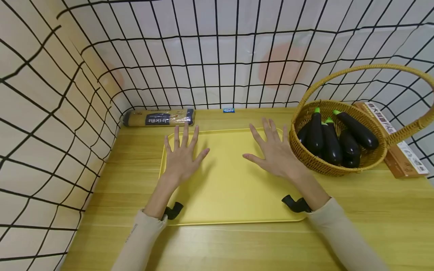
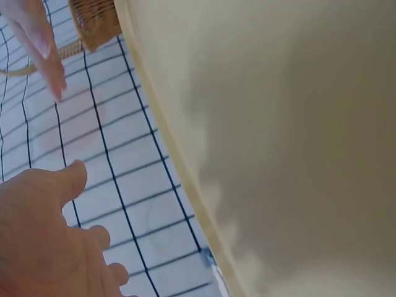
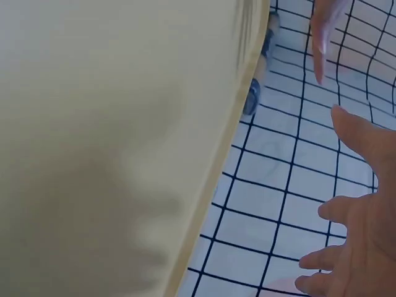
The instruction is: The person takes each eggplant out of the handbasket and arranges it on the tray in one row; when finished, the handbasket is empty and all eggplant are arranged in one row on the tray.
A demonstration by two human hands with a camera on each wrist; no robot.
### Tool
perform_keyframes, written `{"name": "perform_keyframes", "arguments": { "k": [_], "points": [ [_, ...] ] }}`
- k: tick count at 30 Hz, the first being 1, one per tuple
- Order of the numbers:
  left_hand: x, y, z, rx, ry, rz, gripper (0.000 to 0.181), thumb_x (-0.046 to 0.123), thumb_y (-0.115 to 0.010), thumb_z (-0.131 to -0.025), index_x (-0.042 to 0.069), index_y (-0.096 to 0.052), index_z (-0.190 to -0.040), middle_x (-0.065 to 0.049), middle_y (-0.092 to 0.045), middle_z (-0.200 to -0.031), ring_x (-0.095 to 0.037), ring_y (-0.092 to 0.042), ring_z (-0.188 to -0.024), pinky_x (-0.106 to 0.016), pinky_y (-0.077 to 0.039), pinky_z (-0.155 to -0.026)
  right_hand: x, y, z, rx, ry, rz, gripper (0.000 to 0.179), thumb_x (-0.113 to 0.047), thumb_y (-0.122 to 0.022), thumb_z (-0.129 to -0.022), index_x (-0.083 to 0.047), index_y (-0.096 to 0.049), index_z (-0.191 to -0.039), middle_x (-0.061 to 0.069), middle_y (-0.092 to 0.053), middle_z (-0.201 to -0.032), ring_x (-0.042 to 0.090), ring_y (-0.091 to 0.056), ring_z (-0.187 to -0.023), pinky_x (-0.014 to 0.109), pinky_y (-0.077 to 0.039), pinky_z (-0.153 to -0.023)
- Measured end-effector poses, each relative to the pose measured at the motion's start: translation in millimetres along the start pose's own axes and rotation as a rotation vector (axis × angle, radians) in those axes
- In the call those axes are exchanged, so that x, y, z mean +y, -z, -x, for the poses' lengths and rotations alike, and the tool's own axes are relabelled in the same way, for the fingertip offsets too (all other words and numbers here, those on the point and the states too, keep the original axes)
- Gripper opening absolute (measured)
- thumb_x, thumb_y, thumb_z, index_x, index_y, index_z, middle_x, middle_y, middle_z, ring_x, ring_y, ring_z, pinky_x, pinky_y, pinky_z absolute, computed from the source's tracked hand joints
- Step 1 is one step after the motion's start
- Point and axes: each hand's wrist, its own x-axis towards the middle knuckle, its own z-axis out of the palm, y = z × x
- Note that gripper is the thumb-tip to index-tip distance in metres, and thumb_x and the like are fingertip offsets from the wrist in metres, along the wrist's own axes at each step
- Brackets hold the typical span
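Both hands hover palm down over a yellow tray (image 1: 230, 180), fingers spread and holding nothing. My left hand (image 1: 181, 160) is above the tray's left side, its fingertips over the far left rim. On the other side, my right hand (image 1: 276, 154) reaches over the right part, close to a wicker basket (image 1: 333, 171). Several dark eggplants (image 1: 332, 145) with green stems lie in that basket. From the left wrist view, the left hand (image 2: 49, 235) shows clear of the tray surface, which carries its shadow. The right wrist view likewise shows the right hand (image 3: 359, 229) raised with parted fingers.
A wrapped pasta pack (image 1: 159, 117) lies at the back left. Near the back edge sits a small blue packet (image 1: 228, 110). Beside the basket is a long brown box (image 1: 403, 158). Black wire grid (image 1: 217, 56) walls the back and sides of the wooden table (image 1: 237, 248).
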Motion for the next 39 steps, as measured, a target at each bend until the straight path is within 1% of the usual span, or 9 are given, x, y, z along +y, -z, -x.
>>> {"name": "perform_keyframes", "arguments": {
  "k": [3, 7, 10, 15, 20, 24, 28, 33, 39],
  "points": [
    [-10.9, 3.4, 0.2, -0.029, 0.015, 0.028, 0.082, 0.065, -0.033, -0.106, 0.028, 0.007, -0.167, -0.006, 0.022, -0.174, -0.035, 0.026, -0.158, -0.068, 0.019, -0.123, 7.1, 10.3, 5.4, 0.005, -0.016, -0.021, 0.094, -0.063, -0.051, -0.102, -0.021, 0.002, -0.168, 0.021, 0.017, -0.173, 0.042, 0.017, -0.160, 0.075, 0.015, -0.121],
    [-31.3, 10.3, 2.3, -0.058, 0.028, 0.079, 0.084, 0.066, -0.032, -0.105, 0.027, 0.009, -0.167, -0.002, 0.031, -0.170, -0.038, 0.025, -0.158, -0.071, 0.018, -0.122, 17.5, 24.7, 15.8, 0.016, -0.033, -0.058, 0.091, -0.061, -0.049, -0.103, -0.019, -0.002, -0.168, 0.021, 0.016, -0.173, 0.044, 0.014, -0.161, 0.073, 0.018, -0.121],
    [-49.5, 17.0, 5.6, -0.087, 0.037, 0.125, 0.085, 0.066, -0.032, -0.106, 0.025, 0.012, -0.166, -0.005, 0.031, -0.169, -0.042, 0.023, -0.158, -0.076, 0.015, -0.120, 27.4, 35.0, 24.2, 0.046, -0.033, -0.082, 0.087, -0.056, -0.052, -0.104, -0.016, -0.008, -0.168, 0.023, 0.009, -0.173, 0.046, 0.006, -0.161, 0.071, 0.016, -0.123],
    [-84.1, 25.2, 12.5, -0.172, 0.044, 0.250, 0.088, 0.063, -0.034, -0.106, 0.021, 0.014, -0.166, -0.015, 0.028, -0.170, -0.048, 0.025, -0.156, -0.079, 0.019, -0.116, 50.7, 50.6, 38.0, 0.125, -0.053, -0.126, 0.077, -0.044, -0.056, -0.106, -0.013, -0.021, -0.167, 0.027, -0.008, -0.172, 0.053, -0.010, -0.157, 0.073, 0.002, -0.125],
    [-113.4, 30.1, 16.9, -0.260, 0.032, 0.416, 0.091, 0.058, -0.043, -0.106, 0.021, 0.016, -0.165, -0.013, 0.031, -0.169, -0.046, 0.028, -0.155, -0.080, 0.021, -0.113, 79.6, 58.0, 48.9, 0.151, -0.171, -0.174, 0.073, -0.045, -0.050, -0.108, -0.013, -0.020, -0.167, 0.029, -0.010, -0.171, 0.061, -0.013, -0.152, 0.083, -0.013, -0.115],
    [-126.0, 33.3, 19.4, -0.322, 0.010, 0.506, 0.091, 0.052, -0.048, -0.106, 0.027, 0.018, -0.164, -0.009, 0.031, -0.170, -0.040, 0.029, -0.156, -0.079, 0.022, -0.114, 99.8, 56.7, 53.8, 0.180, -0.257, -0.164, 0.074, -0.046, -0.046, -0.109, -0.010, -0.018, -0.167, 0.039, -0.015, -0.164, 0.065, -0.018, -0.146, 0.083, -0.020, -0.109],
    [-133.3, 34.1, 19.2, -0.376, -0.011, 0.556, 0.095, 0.047, -0.053, -0.105, 0.029, 0.018, -0.164, -0.007, 0.028, -0.171, -0.037, 0.027, -0.158, -0.079, 0.018, -0.116, 113.0, 53.8, 55.7, 0.179, -0.348, -0.158, 0.080, -0.051, -0.045, -0.107, -0.006, -0.016, -0.166, 0.047, -0.019, -0.155, 0.067, -0.019, -0.140, 0.082, -0.025, -0.103],
    [-139.9, 30.7, 16.0, -0.404, -0.073, 0.528, 0.107, 0.041, -0.068, -0.099, 0.023, 0.012, -0.166, -0.012, 0.021, -0.173, -0.040, 0.023, -0.159, -0.078, 0.013, -0.119, 120.3, 50.7, 56.5, 0.151, -0.421, -0.153, 0.088, -0.059, -0.047, -0.104, -0.005, -0.014, -0.166, 0.052, -0.022, -0.149, 0.069, -0.021, -0.136, 0.081, -0.029, -0.099],
    [-150.4, 28.1, 16.4, -0.418, -0.157, 0.507, 0.127, 0.033, -0.086, -0.085, 0.021, 0.010, -0.167, -0.017, 0.021, -0.172, -0.045, 0.022, -0.158, -0.078, 0.016, -0.117, 124.4, 48.7, 57.0, 0.156, -0.478, -0.143, 0.091, -0.061, -0.050, -0.102, -0.005, -0.014, -0.165, 0.054, -0.025, -0.145, 0.069, -0.025, -0.130, 0.078, -0.033, -0.092]
  ]
}}
